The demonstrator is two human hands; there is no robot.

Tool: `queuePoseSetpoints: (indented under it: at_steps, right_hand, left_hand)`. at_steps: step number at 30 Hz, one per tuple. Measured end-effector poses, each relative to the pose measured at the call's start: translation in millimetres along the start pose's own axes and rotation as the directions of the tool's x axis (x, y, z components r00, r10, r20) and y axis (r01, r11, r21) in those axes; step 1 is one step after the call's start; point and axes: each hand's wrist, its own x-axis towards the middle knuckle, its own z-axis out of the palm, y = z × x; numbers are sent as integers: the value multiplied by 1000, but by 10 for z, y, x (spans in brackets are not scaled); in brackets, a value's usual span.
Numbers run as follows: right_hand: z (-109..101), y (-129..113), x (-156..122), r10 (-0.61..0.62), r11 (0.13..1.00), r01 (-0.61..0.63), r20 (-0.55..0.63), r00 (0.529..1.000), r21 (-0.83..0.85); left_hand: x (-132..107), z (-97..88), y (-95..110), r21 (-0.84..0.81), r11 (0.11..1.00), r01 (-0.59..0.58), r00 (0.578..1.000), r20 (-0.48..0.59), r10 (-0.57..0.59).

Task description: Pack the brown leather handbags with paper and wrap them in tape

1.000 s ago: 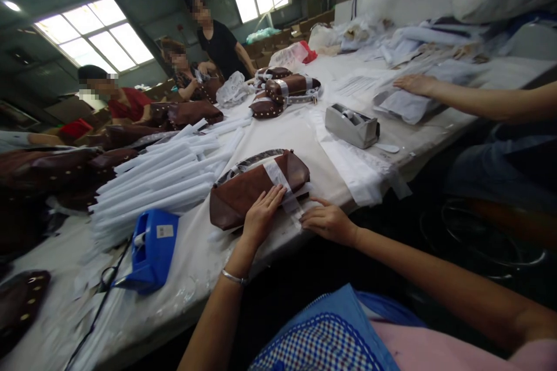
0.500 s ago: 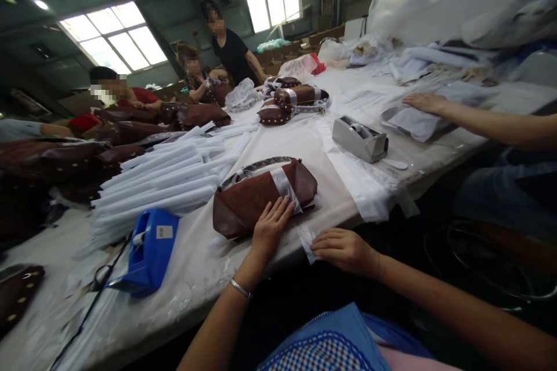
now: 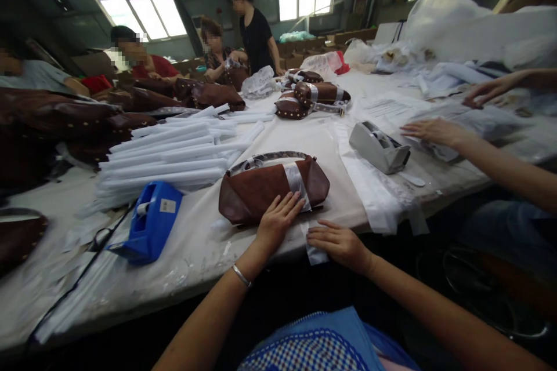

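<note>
A brown handbag [image 3: 256, 190] lies on the table in front of me, a clear band round its right part and its wrapped handle along the far side. My left hand [image 3: 278, 221] rests flat on the bag's near side, fingers stretched out over the lower end of the band. Just right of it, at the table's front edge, my right hand [image 3: 339, 245] has its fingers extended over a pale plastic strip [image 3: 317, 254]. That strip hangs over the edge; the fingertips touch it, and no grip on it shows.
A blue tape dispenser [image 3: 152, 223] stands left, before a pile of white rolls [image 3: 169, 156]. To the right are a grey tape dispenser [image 3: 378, 148] and white plastic sheets [image 3: 369, 203]. More brown bags [image 3: 322, 94] lie behind. A co-worker's hands [image 3: 435, 130] handle plastic at right.
The view has tilted and swung a little left. My right hand's fingers have spread slightly over the strip; my left hand stays on the handbag. At right, the co-worker's second hand has appeared.
</note>
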Motion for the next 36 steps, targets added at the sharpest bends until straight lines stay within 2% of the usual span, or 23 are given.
queuePoseSetpoints:
  at_steps: [5,9,12,15,19,25,30,33,36]
  right_hand:
    - [-154,115,250,-9,998,6,-42,999,-66]
    - [-136,245,391,75,997,-77,-64,995,-28]
    - [-47,301,374,148,989,-147,-67,987,9]
    - [33,322,312,159,987,-157,-97,983,25]
    - [44,327,274,142,990,-139,-94,985,35]
    - [-101,153,238,55,997,-51,-70,996,58]
    - [-192,17,239,-32,999,32,-1,999,42]
    - [-257,106,374,-11,1000,11,-37,999,-11]
    - [-307,301,600,59,996,-65,-100,993,-56]
  left_hand:
    - [8,18,21,29,999,-13,1000,2,13]
    - [11,28,17,31,999,-9,999,-35,10]
    - [-2,-3,-29,-24,999,-22,998,-56,20]
    - [-32,-61,-87,-82,993,-88,992,-92,81]
    - [-77,-102,-100,-21,984,-177,979,-102,174]
    - [-112,-65,-33,11,992,-123,989,-80,123]
    - [-115,-55,-21,33,994,-101,992,-68,103]
    - [-95,-59,-2,57,994,-97,993,-66,100]
    - [-71,-47,19,73,994,-79,988,-124,87]
